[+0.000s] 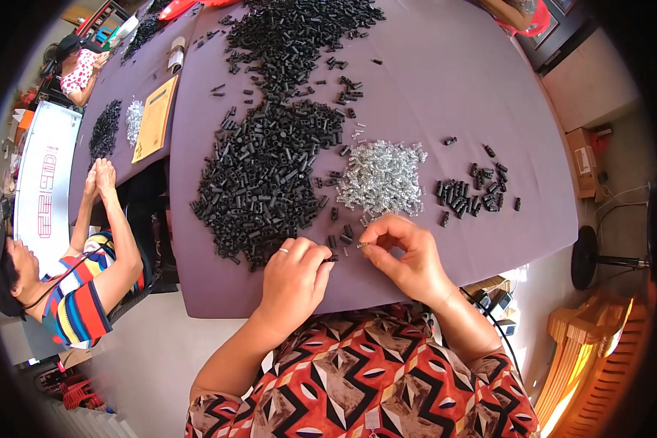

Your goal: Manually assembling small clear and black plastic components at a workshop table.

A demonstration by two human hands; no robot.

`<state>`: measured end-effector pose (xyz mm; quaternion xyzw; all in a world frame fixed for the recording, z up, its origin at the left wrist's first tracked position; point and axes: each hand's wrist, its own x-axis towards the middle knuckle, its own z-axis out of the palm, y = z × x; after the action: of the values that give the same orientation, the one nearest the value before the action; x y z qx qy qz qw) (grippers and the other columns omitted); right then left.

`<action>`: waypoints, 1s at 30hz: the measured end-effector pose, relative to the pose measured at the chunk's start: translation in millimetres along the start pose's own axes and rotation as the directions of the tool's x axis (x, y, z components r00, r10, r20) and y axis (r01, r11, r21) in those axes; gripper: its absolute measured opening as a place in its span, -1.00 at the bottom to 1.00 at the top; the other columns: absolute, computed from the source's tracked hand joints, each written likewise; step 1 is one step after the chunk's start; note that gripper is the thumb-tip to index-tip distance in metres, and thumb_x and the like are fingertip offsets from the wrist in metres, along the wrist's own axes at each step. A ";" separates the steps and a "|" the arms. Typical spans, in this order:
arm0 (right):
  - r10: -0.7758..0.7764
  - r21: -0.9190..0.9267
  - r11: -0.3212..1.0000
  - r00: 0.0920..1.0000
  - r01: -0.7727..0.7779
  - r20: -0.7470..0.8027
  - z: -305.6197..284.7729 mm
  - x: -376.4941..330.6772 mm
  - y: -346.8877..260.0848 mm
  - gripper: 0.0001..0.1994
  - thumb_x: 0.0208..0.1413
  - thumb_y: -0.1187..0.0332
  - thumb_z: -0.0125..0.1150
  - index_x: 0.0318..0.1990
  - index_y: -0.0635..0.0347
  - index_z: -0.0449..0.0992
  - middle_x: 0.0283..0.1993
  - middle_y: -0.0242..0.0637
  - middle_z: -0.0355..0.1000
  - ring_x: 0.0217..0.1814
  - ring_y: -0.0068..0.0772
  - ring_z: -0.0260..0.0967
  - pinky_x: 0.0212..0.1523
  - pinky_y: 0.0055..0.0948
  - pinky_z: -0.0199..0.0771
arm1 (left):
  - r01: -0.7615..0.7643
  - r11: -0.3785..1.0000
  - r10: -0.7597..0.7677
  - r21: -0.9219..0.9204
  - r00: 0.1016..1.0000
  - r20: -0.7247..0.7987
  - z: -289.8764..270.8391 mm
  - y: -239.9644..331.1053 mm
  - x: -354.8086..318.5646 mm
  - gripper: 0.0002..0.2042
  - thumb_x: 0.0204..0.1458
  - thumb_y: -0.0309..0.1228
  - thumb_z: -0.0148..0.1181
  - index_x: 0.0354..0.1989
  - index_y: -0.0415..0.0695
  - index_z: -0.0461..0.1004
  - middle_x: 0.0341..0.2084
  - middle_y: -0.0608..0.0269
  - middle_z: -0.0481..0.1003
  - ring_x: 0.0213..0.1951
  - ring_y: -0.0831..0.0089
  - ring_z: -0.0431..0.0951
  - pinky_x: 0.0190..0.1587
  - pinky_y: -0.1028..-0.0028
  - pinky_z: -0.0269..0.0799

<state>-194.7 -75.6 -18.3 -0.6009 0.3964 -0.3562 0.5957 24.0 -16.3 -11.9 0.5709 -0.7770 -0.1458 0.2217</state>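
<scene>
Small black part (333,258) is poking out from the left hand (296,271), over the near side of the bench (482,87); thumb and forefinger are closing narrowly on it. Right hand (410,255), just to its right, is pinching a tiny spring-like piece (362,245) between fingertips; too small to make out fully. The two held pieces are sitting near each other, not touching. A few loose black parts (347,233) are lying just beyond the gap.

Risk, as judged: the tiny piece could be slipping or flicking off if the pinch is loosening or pressing unevenly, and would be hard to find among the strays. A straying left hand could be brushing the big black heap (263,179) and rolling parts loose; a right knuckle could be spreading the silvery spring heap (383,175).

Farther out: the black heap is running up the bench ahead of the left hand; the springs are lying beyond the right. A smaller black cluster (456,191) is spreading off rightward. At left, a striped-shirted co-worker (80,306) is holding both hands together at another bench (153,62), near a yellow envelope (155,117).
</scene>
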 end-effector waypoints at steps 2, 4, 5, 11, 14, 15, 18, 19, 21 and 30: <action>-0.065 -0.069 0.996 0.998 0.065 -0.004 0.7 -4.0 -3.6 -0.87 0.15 0.62 0.29 -0.16 0.29 0.55 -0.24 -0.35 0.46 -0.27 -0.60 0.44 -0.25 -0.56 0.48 | 0.085 0.970 -0.093 -0.227 0.995 -0.027 1.6 3.0 -2.1 -0.84 0.04 -0.51 0.35 -0.21 -0.17 0.55 -0.29 0.18 0.50 -0.24 0.22 0.53 -0.22 0.32 0.48; -0.067 -0.059 0.996 0.997 0.069 0.029 3.3 -6.9 -6.3 -0.87 0.15 0.61 0.29 -0.16 0.29 0.55 -0.23 -0.35 0.46 -0.27 -0.59 0.44 -0.25 -0.55 0.48 | 0.158 0.885 -0.189 -0.439 0.982 -0.028 -1.3 6.5 -3.6 -0.84 0.04 -0.55 0.35 -0.21 -0.20 0.54 -0.29 0.18 0.51 -0.25 0.26 0.55 -0.20 0.37 0.50; -0.070 -0.049 0.996 0.995 0.073 0.065 5.1 -8.0 -7.1 -0.87 0.15 0.61 0.29 -0.16 0.29 0.55 -0.23 -0.35 0.46 -0.26 -0.58 0.45 -0.24 -0.55 0.49 | 0.176 0.851 -0.215 -0.495 0.976 -0.023 -5.8 10.0 -3.5 -0.83 0.04 -0.58 0.35 -0.20 -0.22 0.54 -0.29 0.19 0.53 -0.25 0.32 0.57 -0.19 0.40 0.50; -0.065 -0.024 0.997 0.993 0.067 0.095 16.4 -8.6 -11.4 -0.88 0.16 0.59 0.29 -0.15 0.29 0.56 -0.23 -0.33 0.46 -0.23 -0.55 0.48 -0.22 -0.51 0.53 | 0.197 0.725 -0.269 -0.660 0.963 -0.007 -2.9 10.9 -7.6 -0.82 0.05 -0.60 0.37 -0.18 -0.24 0.54 -0.26 0.22 0.55 -0.25 0.46 0.56 -0.16 0.46 0.50; -0.065 -0.063 0.995 0.993 0.071 0.101 17.7 -7.7 -10.9 -0.88 0.16 0.59 0.29 -0.16 0.30 0.56 -0.22 -0.33 0.47 -0.23 -0.55 0.49 -0.21 -0.51 0.54 | 0.192 0.692 -0.267 -0.696 0.964 0.000 -1.8 10.2 -12.1 -0.83 0.06 -0.61 0.36 -0.18 -0.24 0.54 -0.26 0.23 0.56 -0.24 0.49 0.55 -0.15 0.48 0.49; -0.058 -0.084 0.994 0.993 0.067 0.099 17.8 -7.0 -10.7 -0.88 0.16 0.60 0.28 -0.16 0.30 0.56 -0.23 -0.33 0.47 -0.22 -0.54 0.50 -0.20 -0.51 0.55 | 0.186 0.677 -0.262 -0.712 0.965 0.003 -1.5 10.6 -12.9 -0.83 0.07 -0.61 0.36 -0.18 -0.24 0.54 -0.26 0.24 0.56 -0.24 0.51 0.54 -0.14 0.50 0.49; -0.005 0.055 0.998 0.996 -0.001 0.092 20.4 -7.6 -8.4 -0.88 0.15 0.61 0.28 -0.17 0.31 0.56 -0.23 -0.30 0.48 -0.21 -0.53 0.52 -0.17 -0.52 0.56 | 0.246 0.502 -0.330 -0.829 0.941 0.079 8.5 8.9 -18.8 -0.83 0.07 -0.62 0.36 -0.17 -0.25 0.54 -0.25 0.25 0.58 -0.22 0.54 0.54 -0.14 0.50 0.49; -0.005 0.054 0.999 0.996 0.000 0.093 20.7 -7.6 -8.5 -0.88 0.15 0.61 0.28 -0.17 0.31 0.56 -0.23 -0.30 0.48 -0.21 -0.53 0.52 -0.17 -0.52 0.56 | 0.245 0.502 -0.331 -0.830 0.941 0.077 9.7 9.3 -18.9 -0.83 0.07 -0.62 0.36 -0.17 -0.25 0.54 -0.25 0.25 0.58 -0.22 0.54 0.54 -0.14 0.50 0.49; -0.020 0.034 0.999 0.998 0.018 0.053 20.7 -8.4 -8.8 -0.88 0.13 0.62 0.27 -0.18 0.31 0.56 -0.22 -0.28 0.48 -0.20 -0.48 0.53 -0.15 -0.51 0.57 | 0.240 0.469 -0.367 -0.850 0.928 0.060 11.3 10.4 -19.3 -0.82 0.08 -0.62 0.36 -0.17 -0.24 0.54 -0.26 0.28 0.58 -0.22 0.57 0.54 -0.12 0.51 0.48; -0.130 -0.048 0.990 0.988 0.134 0.080 20.9 -11.9 -9.8 -0.84 0.11 0.67 0.28 -0.17 0.29 0.59 -0.11 -0.24 0.56 -0.07 -0.43 0.55 -0.05 -0.46 0.58 | 0.323 0.276 -0.395 -0.905 0.897 0.200 4.4 9.6 -17.5 -0.83 0.09 -0.66 0.36 -0.15 -0.27 0.56 -0.24 0.32 0.58 -0.22 0.60 0.54 -0.09 0.55 0.48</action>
<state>-180.5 -56.2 -8.8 -0.6546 0.3419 -0.3610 0.5694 18.2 3.2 -14.2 0.5112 -0.4031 -0.5817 0.4877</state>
